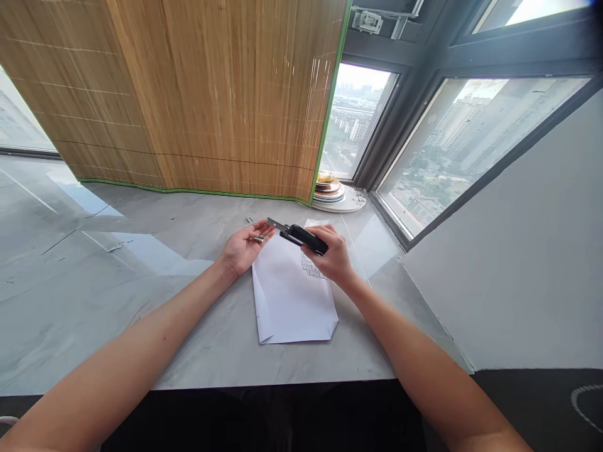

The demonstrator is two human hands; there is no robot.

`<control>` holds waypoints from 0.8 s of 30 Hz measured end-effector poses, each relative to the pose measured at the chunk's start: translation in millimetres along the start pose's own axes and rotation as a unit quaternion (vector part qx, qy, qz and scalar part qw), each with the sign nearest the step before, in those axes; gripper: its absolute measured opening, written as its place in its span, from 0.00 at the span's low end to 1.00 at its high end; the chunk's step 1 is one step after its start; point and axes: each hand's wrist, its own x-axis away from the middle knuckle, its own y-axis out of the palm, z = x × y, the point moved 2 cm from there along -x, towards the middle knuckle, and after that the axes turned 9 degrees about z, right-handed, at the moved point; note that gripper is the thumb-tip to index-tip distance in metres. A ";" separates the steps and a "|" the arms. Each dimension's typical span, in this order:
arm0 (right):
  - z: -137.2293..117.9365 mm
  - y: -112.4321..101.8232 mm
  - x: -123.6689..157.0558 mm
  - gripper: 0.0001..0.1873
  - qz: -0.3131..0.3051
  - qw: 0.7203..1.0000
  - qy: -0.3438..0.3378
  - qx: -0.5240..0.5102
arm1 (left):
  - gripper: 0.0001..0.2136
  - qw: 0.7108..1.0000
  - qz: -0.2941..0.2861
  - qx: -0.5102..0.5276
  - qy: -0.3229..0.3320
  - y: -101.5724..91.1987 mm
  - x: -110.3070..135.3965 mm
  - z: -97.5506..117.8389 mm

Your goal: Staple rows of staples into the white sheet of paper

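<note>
My right hand (pixel 332 248) is wrapped round a black stapler (pixel 306 237), tilted with its front end toward my left hand. A metal part (pixel 277 224) sticks out of the stapler's front, close to my left fingertips. My left hand (pixel 245 247) is turned palm up, fingers curled, with a small strip of staples (pixel 258 238) in them. Below both hands lies white paper (pixel 294 307) with folded bottom corners. Dark line marks show at its upper right, partly hidden by my right hand. Small staple pieces (pixel 249 220) lie just beyond my left hand.
The grey marble-patterned surface (pixel 202 351) reaches back to a hanging bamboo blind (pixel 188 94). Stacked plates (pixel 330 193) stand on a white board (pixel 355 199) in the window corner. More small bits (pixel 120 245) are scattered at left. A white wall (pixel 513 251) bounds the right side.
</note>
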 end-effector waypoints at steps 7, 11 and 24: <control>7.9 15.7 8.8 0.10 -0.200 0.969 0.125 -0.080 | 0.15 0.989 -0.023 -0.068 0.132 -4.3 -4.2 9.8; 3.4 17.2 8.7 0.07 -0.219 0.970 0.103 -0.032 | 0.09 0.980 -0.028 -0.097 0.170 -3.4 -2.7 12.5; -22.7 2.7 -1.0 0.07 -0.006 0.997 -0.070 0.020 | 0.18 0.956 -0.139 -0.156 0.204 18.9 30.1 8.1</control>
